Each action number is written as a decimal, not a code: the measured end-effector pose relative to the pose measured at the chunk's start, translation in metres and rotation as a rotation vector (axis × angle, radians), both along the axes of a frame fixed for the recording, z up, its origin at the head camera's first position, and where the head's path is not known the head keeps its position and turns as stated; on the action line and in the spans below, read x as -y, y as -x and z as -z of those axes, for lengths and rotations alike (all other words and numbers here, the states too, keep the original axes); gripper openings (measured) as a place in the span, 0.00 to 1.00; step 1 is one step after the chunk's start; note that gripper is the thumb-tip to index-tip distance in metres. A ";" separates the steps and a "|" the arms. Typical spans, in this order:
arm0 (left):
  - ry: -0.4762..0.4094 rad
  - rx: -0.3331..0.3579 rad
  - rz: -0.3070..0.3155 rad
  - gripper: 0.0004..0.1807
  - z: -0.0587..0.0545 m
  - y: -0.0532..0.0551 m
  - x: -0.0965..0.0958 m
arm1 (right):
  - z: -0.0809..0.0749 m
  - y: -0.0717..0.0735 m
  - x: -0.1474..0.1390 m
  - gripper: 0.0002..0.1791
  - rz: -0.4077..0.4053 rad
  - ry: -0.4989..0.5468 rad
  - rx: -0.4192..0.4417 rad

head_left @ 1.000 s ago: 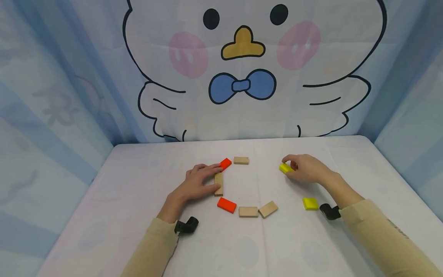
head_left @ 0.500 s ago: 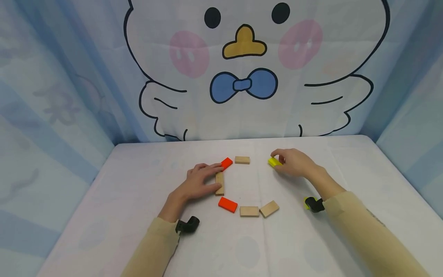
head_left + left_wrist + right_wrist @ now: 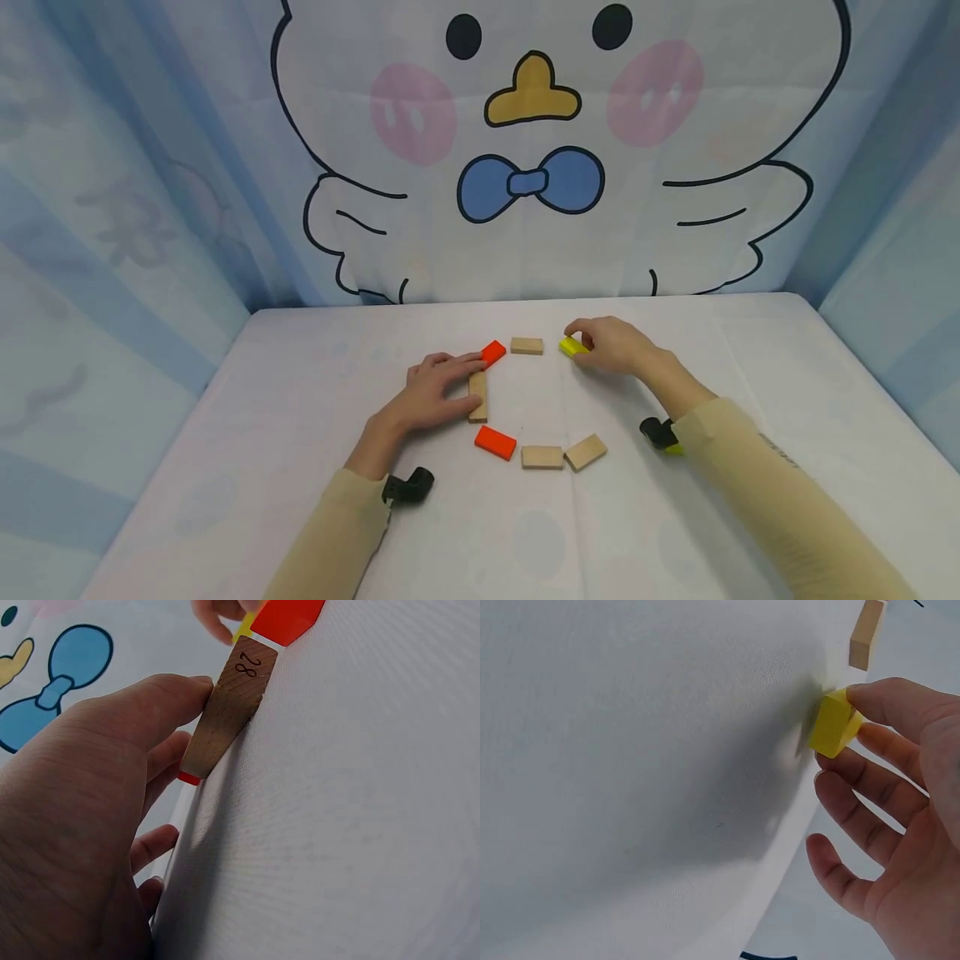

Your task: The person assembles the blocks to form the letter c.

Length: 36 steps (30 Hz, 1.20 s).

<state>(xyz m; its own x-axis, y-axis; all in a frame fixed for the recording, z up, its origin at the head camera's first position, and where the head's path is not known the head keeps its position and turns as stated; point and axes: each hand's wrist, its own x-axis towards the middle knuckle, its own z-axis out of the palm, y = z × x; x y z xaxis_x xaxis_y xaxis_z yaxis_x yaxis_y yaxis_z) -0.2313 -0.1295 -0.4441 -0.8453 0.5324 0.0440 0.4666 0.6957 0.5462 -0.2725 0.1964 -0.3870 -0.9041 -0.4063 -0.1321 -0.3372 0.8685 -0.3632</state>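
Observation:
In the head view my left hand (image 3: 435, 392) rests with extended fingers on an upright-running wooden block (image 3: 478, 387). Its thumb touches that block near the end marked 28 in the left wrist view, and its index fingertip reaches the upper red block (image 3: 494, 352). Over on the right, my right hand (image 3: 617, 346) pinches a yellow block (image 3: 831, 724) between thumb and fingers, at or just above the table. A gap separates this yellow block from the wooden block (image 3: 527, 346) at the back. Another yellow block (image 3: 674, 450) is mostly hidden behind the right wrist's camera.
A lower red block (image 3: 496, 442) and two wooden blocks, one level (image 3: 542, 457) and one angled (image 3: 586, 452), form a curve at the front. All lie flat on a white-covered table (image 3: 300, 433). A printed curtain (image 3: 525, 250) hangs at the table's back edge.
My right hand has carried the yellow block left and slightly back, closer to the rear wooden block. The right wrist's camera now covers most of the other yellow block. My left hand has stayed put.

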 end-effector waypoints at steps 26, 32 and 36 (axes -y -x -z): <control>0.007 0.000 -0.010 0.32 -0.001 -0.001 0.000 | -0.015 -0.013 0.003 0.27 -0.001 0.011 -0.008; 0.000 0.005 -0.010 0.31 -0.002 -0.001 0.000 | -0.022 -0.034 -0.005 0.24 -0.055 0.047 -0.079; 0.000 0.005 -0.010 0.31 -0.001 -0.001 -0.001 | -0.022 -0.050 -0.012 0.23 -0.089 0.078 -0.083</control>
